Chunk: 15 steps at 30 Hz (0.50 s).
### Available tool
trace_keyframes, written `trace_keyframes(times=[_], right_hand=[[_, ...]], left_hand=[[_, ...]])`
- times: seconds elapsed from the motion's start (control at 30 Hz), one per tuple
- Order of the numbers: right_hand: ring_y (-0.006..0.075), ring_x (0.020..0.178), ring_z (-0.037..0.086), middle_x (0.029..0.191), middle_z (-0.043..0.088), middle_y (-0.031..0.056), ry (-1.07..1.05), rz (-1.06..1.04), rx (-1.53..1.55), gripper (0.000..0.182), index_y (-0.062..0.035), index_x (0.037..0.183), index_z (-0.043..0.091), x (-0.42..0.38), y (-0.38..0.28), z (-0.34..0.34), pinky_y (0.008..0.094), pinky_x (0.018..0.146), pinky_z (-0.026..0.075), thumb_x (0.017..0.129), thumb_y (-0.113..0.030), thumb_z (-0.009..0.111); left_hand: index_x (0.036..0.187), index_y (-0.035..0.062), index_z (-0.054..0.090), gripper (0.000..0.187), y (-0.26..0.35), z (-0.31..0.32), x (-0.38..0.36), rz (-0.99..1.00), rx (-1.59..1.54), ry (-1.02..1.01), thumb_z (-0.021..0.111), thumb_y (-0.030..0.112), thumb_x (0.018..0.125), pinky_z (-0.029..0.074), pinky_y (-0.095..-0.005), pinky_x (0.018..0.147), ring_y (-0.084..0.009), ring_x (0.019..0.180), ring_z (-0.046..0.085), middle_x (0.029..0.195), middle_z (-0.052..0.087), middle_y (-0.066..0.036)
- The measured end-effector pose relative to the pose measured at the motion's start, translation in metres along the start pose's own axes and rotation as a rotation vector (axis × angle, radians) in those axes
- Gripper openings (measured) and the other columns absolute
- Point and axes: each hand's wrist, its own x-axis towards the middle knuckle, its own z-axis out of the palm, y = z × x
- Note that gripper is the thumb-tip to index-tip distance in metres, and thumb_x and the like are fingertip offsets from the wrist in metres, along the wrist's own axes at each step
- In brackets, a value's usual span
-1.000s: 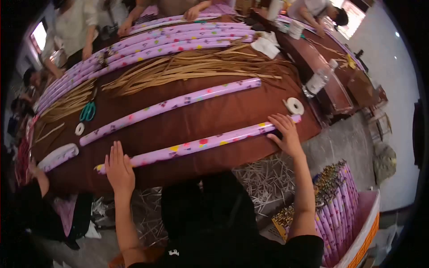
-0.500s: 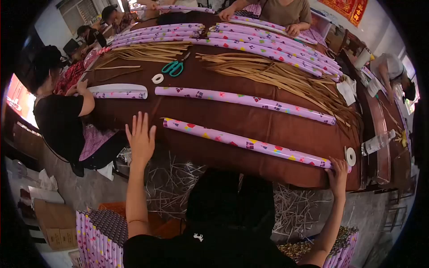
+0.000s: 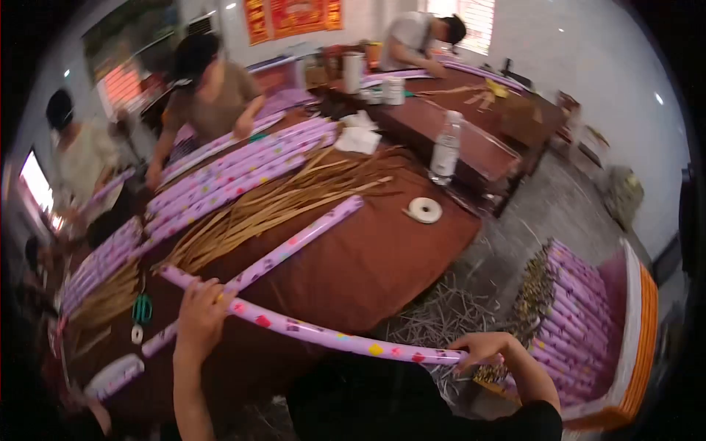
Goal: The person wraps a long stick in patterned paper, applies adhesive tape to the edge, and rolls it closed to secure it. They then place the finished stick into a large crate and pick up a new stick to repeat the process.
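Note:
A long roll of purple patterned wrapping paper (image 3: 331, 336) is raised at the table's near edge, slanting down to the right. My left hand (image 3: 202, 317) is wrapped round it near its left end. At the other end, my right hand (image 3: 482, 349) grips it beside the stacked rolls; that tip is partly hidden by the fingers. A second roll (image 3: 309, 237) lies on the brown tabletop (image 3: 397, 250) and passes behind the held one.
Brown strips (image 3: 265, 213) and piled rolls (image 3: 243, 158) cover the far side. A tape roll (image 3: 424, 210) and bottle (image 3: 445, 151) are at right, green scissors (image 3: 142, 307) at left. Upright rolls (image 3: 573, 323) fill a white-lined orange container (image 3: 641, 345). Several people work around.
The view has swung right. My left hand, previously spread in the air, has closed on the nearer roll. Both hands have lifted it off the table, its right end now near the container.

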Motion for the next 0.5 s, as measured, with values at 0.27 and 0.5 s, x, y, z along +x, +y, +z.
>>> trace_keyframes(times=[0.27, 0.5], right_hand=[[0.0069, 0.069, 0.055, 0.08, 0.061, 0.0004, 0.615, -0.671, 0.717, 0.051, -0.0042, 0.131, 0.054, 0.026, -0.001, 0.073, 0.0221, 0.06, 0.044, 0.084, -0.018, 0.073], [0.008, 0.055, 0.053, 0.069, 0.055, 0.0008, 1.426, -0.694, 1.216, 0.033, -0.0029, 0.122, 0.05, 0.017, -0.033, 0.078, 0.0227, 0.051, 0.043, 0.091, -0.008, 0.062]], left_hand=[[0.13, 0.0025, 0.055, 0.038, 0.053, 0.065, 0.086, 0.021, -0.407, 0.551, 0.056, 0.003, 0.092, 0.029, -0.0537, 0.112, -0.036, 0.13, 0.046, 0.134, 0.051, -0.02], [0.13, 0.0025, 0.055, 0.037, 0.115, 0.12, 0.07, 0.219, -0.341, -0.034, 0.055, 0.004, 0.093, 0.029, -0.0538, 0.112, -0.0367, 0.13, 0.044, 0.136, 0.049, -0.02]])
